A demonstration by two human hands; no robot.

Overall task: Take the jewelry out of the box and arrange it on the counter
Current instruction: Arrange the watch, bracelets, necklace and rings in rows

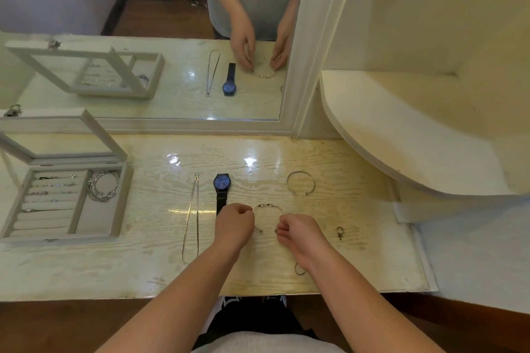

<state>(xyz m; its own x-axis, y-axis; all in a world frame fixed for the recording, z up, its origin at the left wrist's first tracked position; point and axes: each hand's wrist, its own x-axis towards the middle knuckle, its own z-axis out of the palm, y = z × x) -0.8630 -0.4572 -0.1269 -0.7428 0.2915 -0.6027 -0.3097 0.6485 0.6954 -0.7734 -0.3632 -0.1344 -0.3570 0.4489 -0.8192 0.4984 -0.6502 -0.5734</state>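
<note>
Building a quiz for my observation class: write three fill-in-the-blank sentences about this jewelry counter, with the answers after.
The pale grey jewelry box stands with its glass-paned lid ____. The bundle of silver bangles lies in the box's ____ compartment. The left hand and right hand together pinch one thin silver open ____.
Missing words: open; right; bangle.
</note>
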